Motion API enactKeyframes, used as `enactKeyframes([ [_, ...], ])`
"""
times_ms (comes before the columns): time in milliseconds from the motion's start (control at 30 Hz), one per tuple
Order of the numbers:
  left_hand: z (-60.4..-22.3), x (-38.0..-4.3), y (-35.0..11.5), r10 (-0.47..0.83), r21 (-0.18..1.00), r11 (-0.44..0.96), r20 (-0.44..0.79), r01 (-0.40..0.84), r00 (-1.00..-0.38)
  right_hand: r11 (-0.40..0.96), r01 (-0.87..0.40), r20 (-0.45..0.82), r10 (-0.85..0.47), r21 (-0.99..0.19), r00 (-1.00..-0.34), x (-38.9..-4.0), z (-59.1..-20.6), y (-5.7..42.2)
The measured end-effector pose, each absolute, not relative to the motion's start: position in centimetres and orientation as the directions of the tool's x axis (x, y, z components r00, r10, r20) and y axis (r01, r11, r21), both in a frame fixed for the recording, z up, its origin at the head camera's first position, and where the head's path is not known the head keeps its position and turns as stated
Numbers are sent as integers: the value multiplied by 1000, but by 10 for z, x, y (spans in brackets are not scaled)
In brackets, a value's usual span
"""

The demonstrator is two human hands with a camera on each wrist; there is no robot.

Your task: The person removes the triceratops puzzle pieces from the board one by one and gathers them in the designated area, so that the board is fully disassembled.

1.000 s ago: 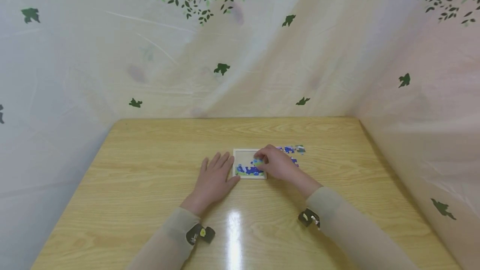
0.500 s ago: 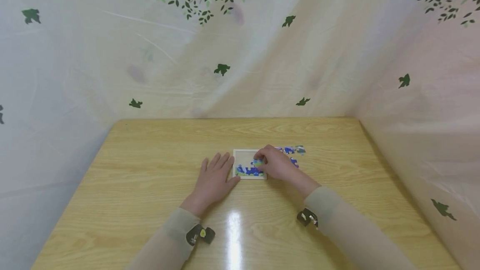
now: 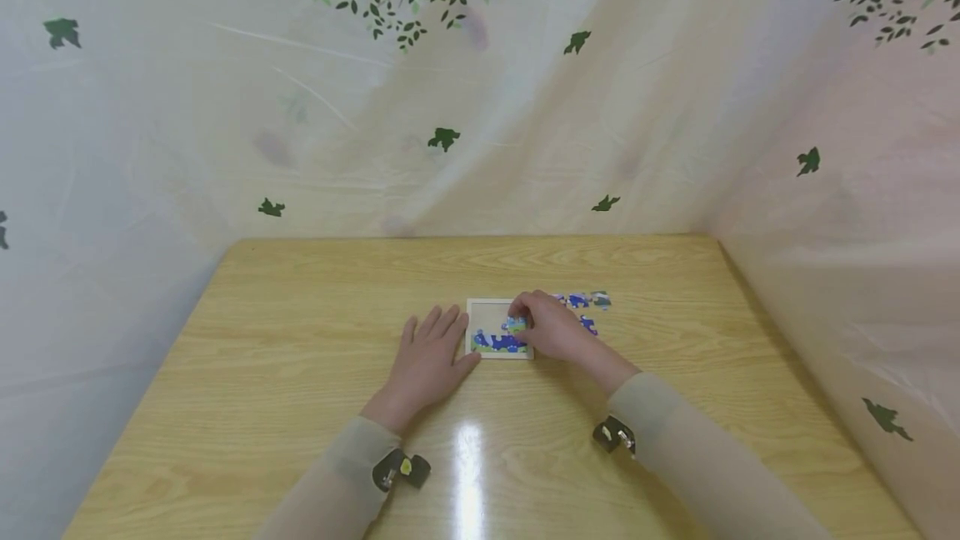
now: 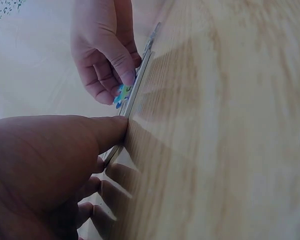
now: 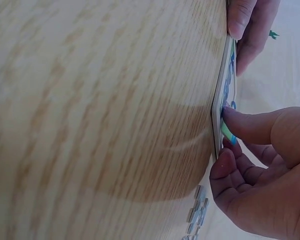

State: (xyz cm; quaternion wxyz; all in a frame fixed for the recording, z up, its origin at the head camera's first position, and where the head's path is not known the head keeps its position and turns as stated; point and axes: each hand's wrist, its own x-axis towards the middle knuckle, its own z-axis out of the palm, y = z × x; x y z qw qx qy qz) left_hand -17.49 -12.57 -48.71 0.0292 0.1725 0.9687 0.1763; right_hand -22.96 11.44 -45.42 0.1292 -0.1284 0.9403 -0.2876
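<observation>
A white-rimmed puzzle frame (image 3: 495, 301) lies on the table, with blue and green jigsaw pieces (image 3: 495, 343) along its near side. My left hand (image 3: 429, 361) rests flat at the frame's left edge, fingers spread, its thumb touching the near left corner. Over the right part of the frame, my right hand (image 3: 551, 327) pinches a puzzle piece (image 3: 515, 325) coloured blue and green between thumb and fingers. That same puzzle piece (image 4: 123, 95) appears tilted in the left wrist view, just above the frame. In the right wrist view, the fingers partly cover the piece.
Several loose puzzle pieces (image 3: 577, 300) lie on the wooden table (image 3: 300, 298) beyond and right of the frame, some partly behind the right hand. A pale curtain (image 3: 337, 107) with printed leaves hangs behind the table and along its sides.
The left hand and the frame stay still. My right hand keeps its pinch on the puzzle piece, which shifts only very slightly.
</observation>
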Motion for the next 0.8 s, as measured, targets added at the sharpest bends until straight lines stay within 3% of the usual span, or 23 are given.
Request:
enactKeyframes([
  [800, -489, -177, -126, 346, 348, 879, 2, 325, -938, 700, -176, -72, -309, -692, -948, -226, -451, 124],
])
